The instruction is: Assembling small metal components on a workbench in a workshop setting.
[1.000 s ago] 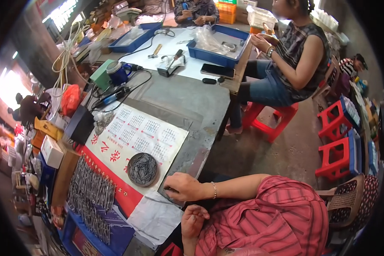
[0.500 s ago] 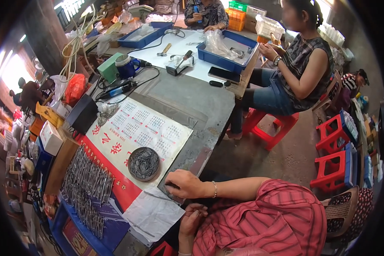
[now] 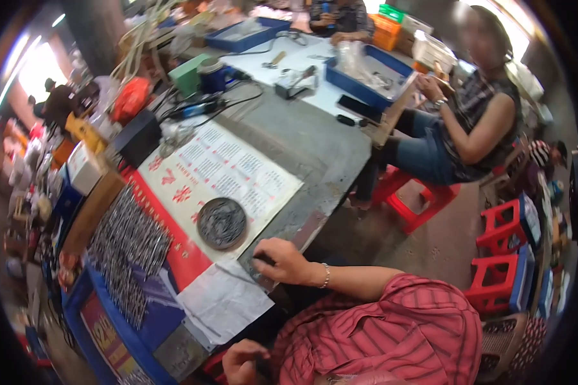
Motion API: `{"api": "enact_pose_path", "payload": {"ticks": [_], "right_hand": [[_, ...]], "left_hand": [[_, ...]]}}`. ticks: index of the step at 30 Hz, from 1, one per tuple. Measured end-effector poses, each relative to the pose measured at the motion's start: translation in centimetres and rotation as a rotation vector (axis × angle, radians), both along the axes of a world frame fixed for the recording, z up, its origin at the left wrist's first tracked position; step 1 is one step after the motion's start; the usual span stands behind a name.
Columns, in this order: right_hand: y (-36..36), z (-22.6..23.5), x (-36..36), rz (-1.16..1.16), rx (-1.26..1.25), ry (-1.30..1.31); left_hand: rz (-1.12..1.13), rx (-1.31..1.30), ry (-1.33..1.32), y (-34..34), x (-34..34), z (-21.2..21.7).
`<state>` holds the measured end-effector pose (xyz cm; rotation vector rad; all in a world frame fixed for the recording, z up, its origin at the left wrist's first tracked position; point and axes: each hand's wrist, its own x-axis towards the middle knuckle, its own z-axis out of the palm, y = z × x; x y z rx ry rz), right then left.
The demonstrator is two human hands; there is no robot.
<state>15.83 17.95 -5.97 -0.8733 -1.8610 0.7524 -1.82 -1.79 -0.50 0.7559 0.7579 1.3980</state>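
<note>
My right hand point(image 3: 282, 261), with a bracelet at the wrist, hovers over the table's near edge beside a white sheet point(image 3: 225, 307). Its fingers are curled around something dark and small that I cannot make out. Lower in the view is my left hand point(image 3: 243, 360), past the sheet and close to my body. Its fingers are bent together, with a dark bit at the tips too blurred to name. A round dish point(image 3: 200, 226) full of small, slender dark metal pieces point(image 3: 223, 223) sits just beyond my right hand. Left of the sheet lies a heap of thin metal rods point(image 3: 130, 240).
A calendar poster point(image 3: 237, 160) covers part of the grey table point(image 3: 289, 135). Beyond stand a blue tray point(image 3: 366, 93), a phone point(image 3: 359, 109), a mug point(image 3: 212, 76) and cables. A co-worker point(image 3: 475, 122) sits on a red stool point(image 3: 411, 199); another person point(image 3: 341, 22) sits at the far end.
My left hand has moved down and left, away from my right hand. The right hand stays near the table edge. The whole view has shifted a little, and the co-worker's head has turned.
</note>
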Motion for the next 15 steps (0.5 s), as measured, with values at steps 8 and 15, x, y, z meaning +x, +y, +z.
{"api": "enact_pose_path", "payload": {"ticks": [8, 15], "right_hand": [[-0.4, -0.3, 0.1, 0.014, -0.005, -0.031], [-0.5, -0.3, 0.0, 0.014, 0.01, -0.068]], "left_hand": [[-0.123, 0.023, 0.007, 0.6, 1.6, -0.8], [-0.232, -0.023, -0.018, 1.1, 3.1, 0.1]]}}
